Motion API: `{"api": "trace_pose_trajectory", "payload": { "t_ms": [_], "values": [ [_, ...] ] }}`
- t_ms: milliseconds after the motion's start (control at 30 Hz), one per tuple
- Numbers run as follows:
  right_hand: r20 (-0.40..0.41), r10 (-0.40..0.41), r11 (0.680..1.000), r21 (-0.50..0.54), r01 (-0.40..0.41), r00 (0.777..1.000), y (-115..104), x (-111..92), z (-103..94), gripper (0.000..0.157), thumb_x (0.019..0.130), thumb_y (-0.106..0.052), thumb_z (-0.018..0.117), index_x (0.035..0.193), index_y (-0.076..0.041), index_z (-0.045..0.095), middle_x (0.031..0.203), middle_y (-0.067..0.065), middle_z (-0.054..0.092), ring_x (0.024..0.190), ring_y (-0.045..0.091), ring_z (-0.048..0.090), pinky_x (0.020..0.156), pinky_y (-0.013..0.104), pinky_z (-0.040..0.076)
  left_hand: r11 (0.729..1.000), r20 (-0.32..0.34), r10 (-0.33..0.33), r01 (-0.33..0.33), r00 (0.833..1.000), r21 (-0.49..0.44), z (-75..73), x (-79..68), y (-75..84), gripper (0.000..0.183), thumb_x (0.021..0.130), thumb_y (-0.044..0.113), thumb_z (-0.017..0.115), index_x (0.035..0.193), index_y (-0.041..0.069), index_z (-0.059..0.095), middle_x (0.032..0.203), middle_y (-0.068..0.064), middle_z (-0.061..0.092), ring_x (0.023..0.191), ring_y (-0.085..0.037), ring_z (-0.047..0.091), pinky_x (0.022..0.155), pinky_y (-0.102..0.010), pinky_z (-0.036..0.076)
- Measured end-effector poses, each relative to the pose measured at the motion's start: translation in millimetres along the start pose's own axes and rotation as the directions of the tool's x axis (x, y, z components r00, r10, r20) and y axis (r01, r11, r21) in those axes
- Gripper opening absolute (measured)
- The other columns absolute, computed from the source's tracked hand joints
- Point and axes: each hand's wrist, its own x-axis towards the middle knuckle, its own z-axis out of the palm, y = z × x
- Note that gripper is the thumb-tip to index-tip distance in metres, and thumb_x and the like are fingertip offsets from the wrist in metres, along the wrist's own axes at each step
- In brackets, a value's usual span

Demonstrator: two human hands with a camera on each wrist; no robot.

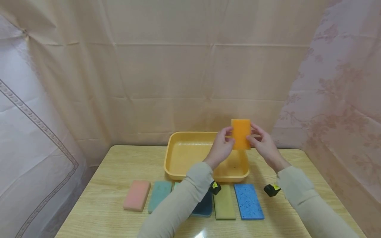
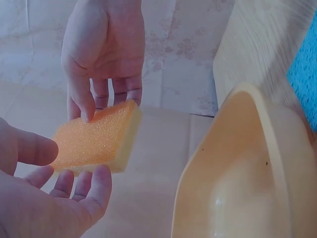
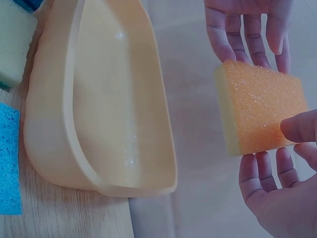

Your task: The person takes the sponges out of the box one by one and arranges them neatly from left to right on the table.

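An orange sponge [image 1: 241,134] with a pale yellow layer is held up above the right end of the yellow basin. My left hand [image 1: 221,145] grips its left edge, and my right hand [image 1: 265,147] pinches the right edge with the thumb on the orange face. The left wrist view shows the sponge [image 2: 91,136] between both hands, its pale side [image 2: 130,139] visible. From the right wrist, the thumb of my right hand [image 3: 292,186] presses the orange face of the sponge [image 3: 265,109]; the left hand [image 3: 250,29] touches the opposite edge.
The yellow basin [image 1: 186,155] stands at the back of the wooden table [image 1: 125,165]. In front of it lie a pink sponge [image 1: 137,195], a teal one [image 1: 160,195], a dark blue one [image 1: 204,206], an olive one [image 1: 224,203] and a speckled blue one [image 1: 249,201]. My left forearm partly covers the row.
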Motion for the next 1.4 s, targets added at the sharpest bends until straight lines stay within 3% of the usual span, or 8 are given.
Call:
{"api": "trace_pose_trajectory", "payload": {
  "t_ms": [233, 667, 967, 1400],
  "values": [
    [-0.005, -0.006, 0.999, -0.048, 0.006, 1.0, 2, -7, -3.9, 0.065, 0.105, -0.022, 0.059, 0.162, -0.017, 0.027, 0.139, 0.024, 0.045, 0.112, 0.031, 0.055, 0.08, 0.018, 0.053, 1.0, 0.008, 0.012, -0.012, 1.0, -0.003, 4.3, -8.1, 0.8, 0.041, 0.101, 0.0, 0.057, 0.141, 0.007, 0.054, 0.125, -0.007, 0.056, 0.107, -0.019, 0.058, 0.084, -0.03, 0.056],
    [-0.056, -0.036, 0.997, -0.071, 0.032, 0.998, 10, -31, -10.4, 0.06, 0.106, -0.021, 0.057, 0.159, -0.011, 0.032, 0.134, 0.021, 0.049, 0.098, 0.02, 0.054, 0.075, 0.019, 0.05, 1.0, 0.049, 0.0, 0.002, 0.999, -0.022, 16.9, -25.1, -4.5, 0.043, 0.103, 0.007, 0.058, 0.145, 0.011, 0.052, 0.129, -0.006, 0.052, 0.11, -0.016, 0.056, 0.087, -0.026, 0.054],
    [-0.068, -0.07, 0.991, -0.121, 0.061, 0.995, 18, -54, -21.3, 0.059, 0.106, -0.024, 0.057, 0.158, -0.009, 0.034, 0.129, 0.018, 0.049, 0.094, 0.016, 0.054, 0.074, 0.019, 0.052, 0.999, 0.081, 0.001, 0.003, 0.997, -0.049, 30.9, -37.2, -11.6, 0.044, 0.103, 0.009, 0.059, 0.146, 0.013, 0.051, 0.126, 0.003, 0.054, 0.109, -0.01, 0.054, 0.09, -0.023, 0.05],
    [-0.059, 0.008, 0.97, -0.243, -0.022, 0.998, 39, -85, -34.8, 0.06, 0.106, -0.027, 0.056, 0.157, -0.003, 0.033, 0.13, 0.022, 0.049, 0.093, 0.019, 0.056, 0.067, 0.024, 0.052, 0.987, 0.096, -0.101, 0.112, 0.99, -0.117, 59.8, -61.4, -24.3, 0.041, 0.103, 0.009, 0.059, 0.143, 0.017, 0.054, 0.121, 0.01, 0.053, 0.104, -0.005, 0.054, 0.085, -0.021, 0.052]
  ]
}}
